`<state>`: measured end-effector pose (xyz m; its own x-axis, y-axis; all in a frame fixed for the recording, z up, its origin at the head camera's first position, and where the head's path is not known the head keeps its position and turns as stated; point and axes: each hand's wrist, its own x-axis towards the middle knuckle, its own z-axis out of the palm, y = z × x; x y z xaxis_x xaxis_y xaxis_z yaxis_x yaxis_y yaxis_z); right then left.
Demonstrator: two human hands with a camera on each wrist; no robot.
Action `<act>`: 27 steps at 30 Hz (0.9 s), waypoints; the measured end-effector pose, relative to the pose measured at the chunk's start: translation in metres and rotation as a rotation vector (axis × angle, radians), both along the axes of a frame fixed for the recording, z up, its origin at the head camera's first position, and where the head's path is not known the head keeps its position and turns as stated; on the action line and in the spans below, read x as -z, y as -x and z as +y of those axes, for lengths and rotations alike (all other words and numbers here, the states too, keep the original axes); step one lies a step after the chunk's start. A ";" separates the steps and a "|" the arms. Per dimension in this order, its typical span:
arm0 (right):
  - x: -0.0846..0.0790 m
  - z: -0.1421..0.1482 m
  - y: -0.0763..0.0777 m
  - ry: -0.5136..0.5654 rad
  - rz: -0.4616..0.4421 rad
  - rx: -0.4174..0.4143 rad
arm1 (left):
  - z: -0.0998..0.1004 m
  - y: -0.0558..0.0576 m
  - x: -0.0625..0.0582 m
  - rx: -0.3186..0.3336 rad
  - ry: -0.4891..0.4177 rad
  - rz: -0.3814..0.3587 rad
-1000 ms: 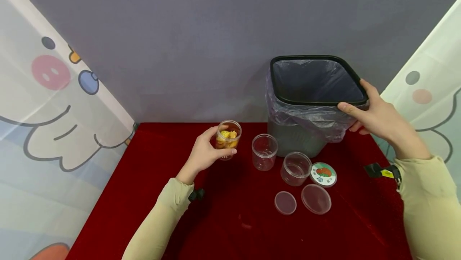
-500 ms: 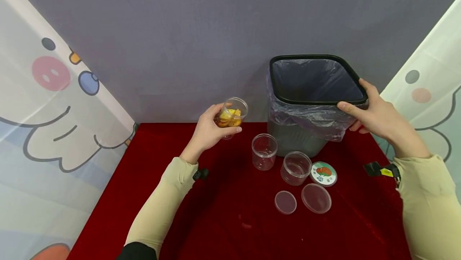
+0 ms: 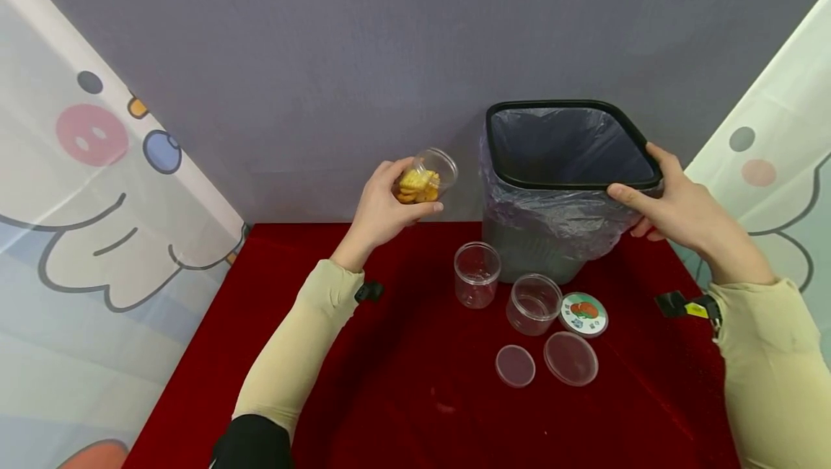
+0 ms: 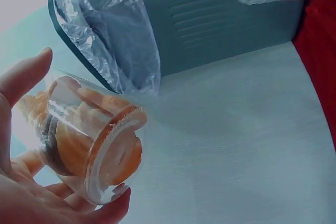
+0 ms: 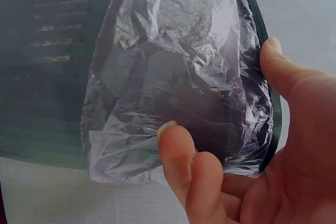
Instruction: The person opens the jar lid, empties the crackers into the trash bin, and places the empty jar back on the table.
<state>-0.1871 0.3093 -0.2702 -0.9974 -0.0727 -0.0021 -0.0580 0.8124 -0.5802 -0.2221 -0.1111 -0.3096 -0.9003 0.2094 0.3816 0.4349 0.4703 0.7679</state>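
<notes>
My left hand grips a clear plastic jar by its sides, up off the table and left of the trash bin. The jar is lidless, its mouth tilted up to the right, with yellow-orange crackers inside. In the left wrist view, the jar's base faces the camera, with thumb and fingers around the wall. My right hand holds the bin's black rim at its right front corner. The right wrist view shows the thumb over that rim and fingers against the clear liner bag.
Two open clear jars, a taller one and a shorter one, stand before the bin on the red cloth. Beside them lie a printed lid and two clear lids, one larger, one smaller. A grey wall rises behind.
My left hand has lifted the jar from near the table, moving it up and slightly right while tipping it further over. My right hand keeps its hold on the bin rim.
</notes>
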 end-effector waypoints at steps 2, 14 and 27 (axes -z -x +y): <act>0.000 -0.001 0.000 0.004 0.004 0.001 | 0.002 0.002 -0.004 -0.005 0.020 0.012; 0.000 -0.002 0.001 0.003 0.003 0.000 | 0.017 0.014 -0.029 -0.046 0.121 0.070; 0.001 0.000 0.000 -0.009 0.004 0.008 | 0.045 0.024 -0.048 -0.098 0.233 0.159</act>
<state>-0.1871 0.3093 -0.2711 -0.9979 -0.0649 0.0016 -0.0541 0.8177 -0.5730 -0.2461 -0.0663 -0.2611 -0.8532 0.2226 0.4717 0.4849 0.6719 0.5599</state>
